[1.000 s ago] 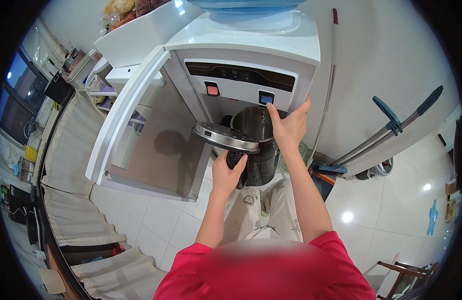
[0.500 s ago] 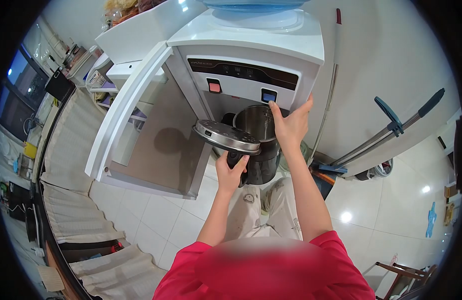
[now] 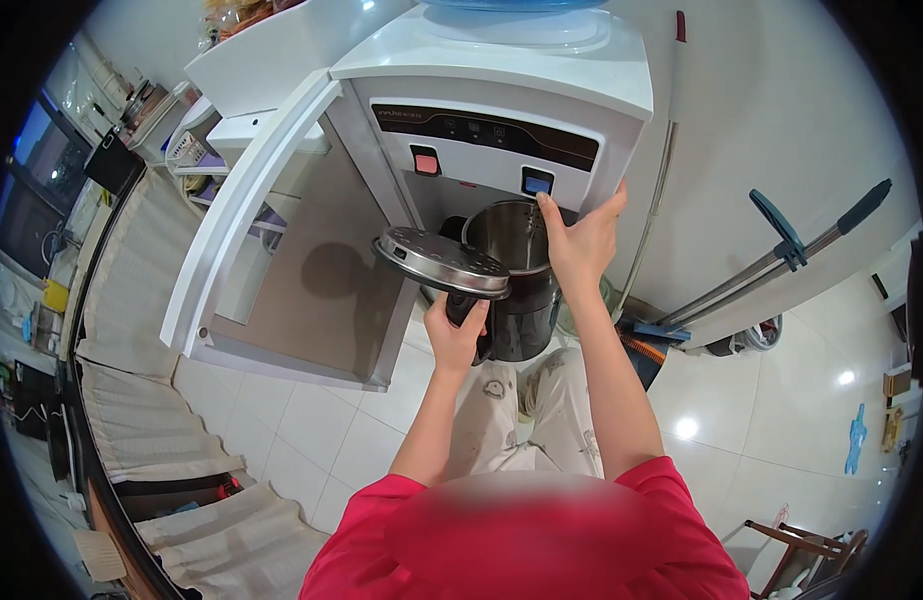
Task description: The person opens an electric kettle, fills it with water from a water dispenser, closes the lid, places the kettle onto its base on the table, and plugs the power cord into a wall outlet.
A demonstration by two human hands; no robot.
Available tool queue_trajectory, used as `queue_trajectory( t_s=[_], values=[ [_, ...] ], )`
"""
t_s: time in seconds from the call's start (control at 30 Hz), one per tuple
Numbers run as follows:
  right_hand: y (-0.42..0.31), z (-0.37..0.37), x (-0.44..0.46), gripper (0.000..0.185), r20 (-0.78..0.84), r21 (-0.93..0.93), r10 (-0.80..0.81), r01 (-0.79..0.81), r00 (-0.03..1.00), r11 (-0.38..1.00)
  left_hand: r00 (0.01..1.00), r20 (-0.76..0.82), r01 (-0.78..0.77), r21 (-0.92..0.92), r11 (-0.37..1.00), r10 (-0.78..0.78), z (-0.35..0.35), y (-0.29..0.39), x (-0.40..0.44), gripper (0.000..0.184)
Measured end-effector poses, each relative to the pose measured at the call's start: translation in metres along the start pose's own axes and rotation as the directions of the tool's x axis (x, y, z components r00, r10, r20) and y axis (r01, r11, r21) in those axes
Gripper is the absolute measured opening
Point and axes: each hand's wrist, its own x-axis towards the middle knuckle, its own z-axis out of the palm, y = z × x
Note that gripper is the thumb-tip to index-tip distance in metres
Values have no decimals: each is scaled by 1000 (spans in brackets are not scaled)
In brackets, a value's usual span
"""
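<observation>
A stainless electric kettle (image 3: pixel 522 322) with a dark lower body is under the taps of the white water dispenser (image 3: pixel 541 115). Its shiny round lid (image 3: pixel 443 262) stands raised and tilted to the left of the opening. My left hand (image 3: pixel 454 335) is closed around the kettle's black handle, just below the lid. A thin stream of water runs down into the kettle. My right hand (image 3: pixel 586 240) spans the dispenser's right front corner, with its thumb against the blue tap button (image 3: pixel 536 181) and its fingers stretched along the side. The red tap button (image 3: pixel 425 160) is untouched.
An open white-framed door (image 3: pixel 251 215) swings out at the left of the dispenser. On top sits a blue water bottle (image 3: pixel 516 4). Long-handled cleaning tools (image 3: pixel 781 262) lean on the right wall. Beige curtains (image 3: pixel 146 330) hang at the left, above white floor tiles (image 3: pixel 306 420).
The raised lid and my left hand have shifted slightly left and up in the picture. My right thumb stays at the blue button, and water is still running.
</observation>
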Motion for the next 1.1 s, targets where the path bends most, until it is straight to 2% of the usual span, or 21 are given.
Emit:
queue_trajectory(
  t_s=[0.3,0.77,0.93,1.1],
  values=[
    [0,1,0,97,4,-7,6,-6,1000,1000,996,-91,10,110,994,0,4,-1,-1,15],
    [-4,0,1,97,30,22,33,-34,999,999,991,-136,16,87,996,-4,10,6,2,19],
    [-7,-5,4,95,29,29,-7,6,1000,1000,984,-177,-12,82,997,27,17,14,1,19],
    [-14,-13,12,95,90,17,48,-50,995,999,982,-182,-29,106,994,48,24,29,1,18]
  ],
)
